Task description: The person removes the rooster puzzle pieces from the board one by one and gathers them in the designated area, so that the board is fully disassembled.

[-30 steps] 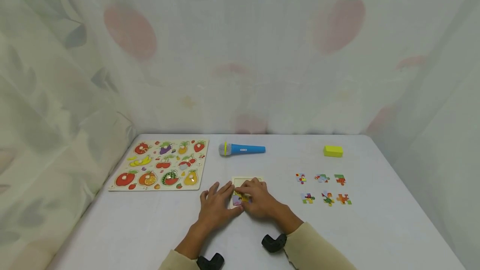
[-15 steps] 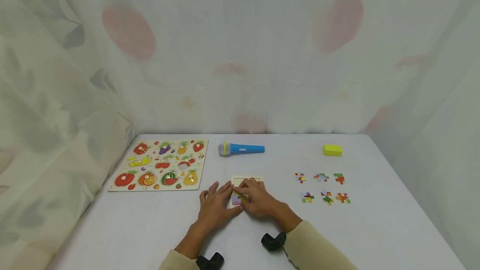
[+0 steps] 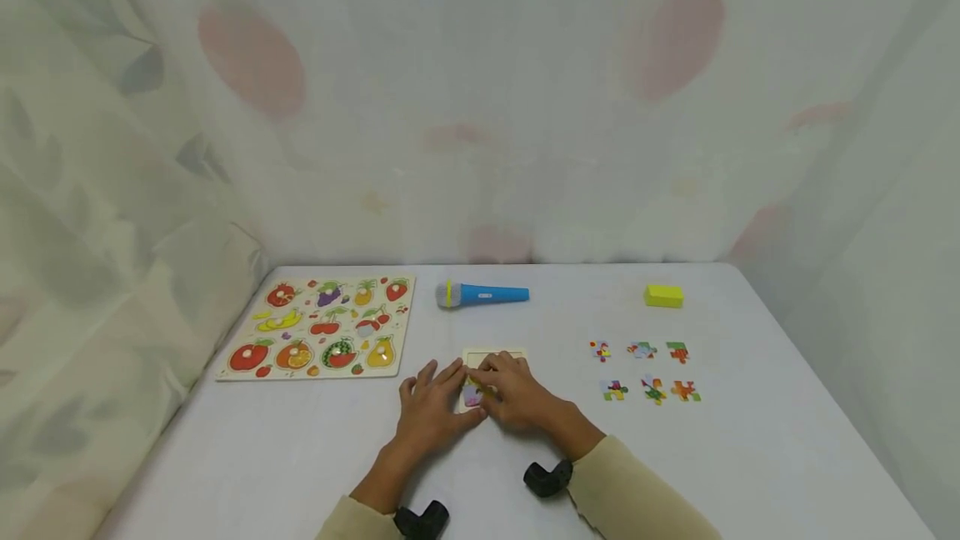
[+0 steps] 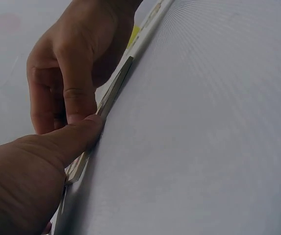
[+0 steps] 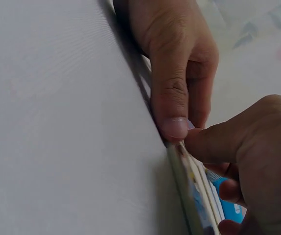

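Note:
A small wooden puzzle tray (image 3: 495, 352) lies at the front middle of the table in the head view. My left hand (image 3: 429, 411) rests at its left side, fingers spread and fairly straight. In the left wrist view the left thumb (image 4: 84, 132) presses the tray's near edge (image 4: 115, 90). My right hand (image 3: 517, 394) bends over the tray, its thumb and index finger pinching a yellowish jigsaw piece, mostly hidden. A purple jigsaw piece (image 3: 472, 396) shows in the tray's lower left. The right wrist view has the two thumbs touching beside the tray (image 5: 191, 191).
Several loose jigsaw pieces (image 3: 653, 390) lie in two rows at the right. A fruit peg puzzle board (image 3: 311, 332) occupies the back left. Behind the tray are a blue toy microphone (image 3: 493, 295) and, farther right, a yellow block (image 3: 663, 297). Curtains surround the table.
The head view has shifted slightly. Both hands stay at the tray, and the right fingers have moved only a little over it. The loose pieces lie as before.

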{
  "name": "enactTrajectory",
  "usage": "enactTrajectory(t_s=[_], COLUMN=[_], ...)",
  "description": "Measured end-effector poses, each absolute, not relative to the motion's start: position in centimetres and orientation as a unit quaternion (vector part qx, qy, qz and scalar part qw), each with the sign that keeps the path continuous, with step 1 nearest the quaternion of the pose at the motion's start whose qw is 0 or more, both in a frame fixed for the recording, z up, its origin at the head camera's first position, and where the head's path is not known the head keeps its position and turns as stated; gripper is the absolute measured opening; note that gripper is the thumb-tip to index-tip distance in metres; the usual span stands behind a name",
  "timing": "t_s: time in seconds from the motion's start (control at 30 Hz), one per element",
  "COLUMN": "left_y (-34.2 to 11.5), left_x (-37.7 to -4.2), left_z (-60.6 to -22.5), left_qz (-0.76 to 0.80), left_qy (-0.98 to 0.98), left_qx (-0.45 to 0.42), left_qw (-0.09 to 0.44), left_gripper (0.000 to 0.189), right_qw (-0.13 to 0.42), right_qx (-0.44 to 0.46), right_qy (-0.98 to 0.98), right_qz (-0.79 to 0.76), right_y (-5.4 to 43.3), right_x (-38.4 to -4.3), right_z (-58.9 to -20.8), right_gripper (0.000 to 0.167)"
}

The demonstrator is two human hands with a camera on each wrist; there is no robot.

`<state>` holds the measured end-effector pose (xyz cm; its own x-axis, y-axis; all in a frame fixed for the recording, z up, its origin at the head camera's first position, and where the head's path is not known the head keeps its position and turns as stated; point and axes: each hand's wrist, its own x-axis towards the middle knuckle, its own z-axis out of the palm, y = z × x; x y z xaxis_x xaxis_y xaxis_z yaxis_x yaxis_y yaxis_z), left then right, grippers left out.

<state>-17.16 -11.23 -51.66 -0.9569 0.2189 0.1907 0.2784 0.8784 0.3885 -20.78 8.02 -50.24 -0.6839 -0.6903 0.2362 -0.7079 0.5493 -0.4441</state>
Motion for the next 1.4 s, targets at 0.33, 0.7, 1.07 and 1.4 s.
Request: enactTrajectory(t_s=[0.33, 0.7, 1.07, 1.4], left_y=[-11.1, -11.1, -11.1, -11.1], left_x=[-17.1, -17.0, -16.9, -16.8], left_z=[-51.4, -51.6, -51.4, -51.3], left_qz=[-0.215, -0.221, -0.227, -0.217], left_qy=[-0.966, -0.964, -0.963, -0.966], left_qx=[-0.13, -0.131, -0.128, -0.126], left_qw=[0.065, 0.067, 0.068, 0.067], left_gripper=[0.077, 0.078, 0.077, 0.077], right_qw=[0.054, 0.085, 0.138, 0.164], right_qx=[0.376, 0.351, 0.334, 0.319], right_qy=[-0.863, -0.851, -0.853, -0.85], right_qz=[0.334, 0.382, 0.377, 0.385], right_y=[10.6, 14.9, 18.9, 22.2], right_x=[-20.4, -18.4, -16.5, -14.6], right_z=[-49.1, -47.3, -47.0, -48.3], right_gripper=[0.049, 0.053, 0.054, 0.052])
